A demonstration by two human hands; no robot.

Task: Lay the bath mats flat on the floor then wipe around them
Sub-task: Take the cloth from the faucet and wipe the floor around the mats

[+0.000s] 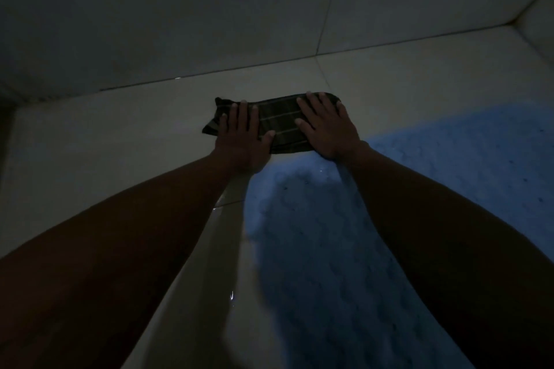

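The tiled floor (pixel 90 144) spreads pale under me, meeting the wall (pixel 180 9) just beyond my fingertips. The blue bath mat (pixel 344 249) lies flat beneath my right forearm, its far edge at the heel of my right hand. Ahead of that edge sits the dark striped cloth (pixel 275 123), folded I think, though the light is dim. My left hand (pixel 242 135) and right hand (pixel 326 126) both press on the cloth, palms down, fingers straight and spread.
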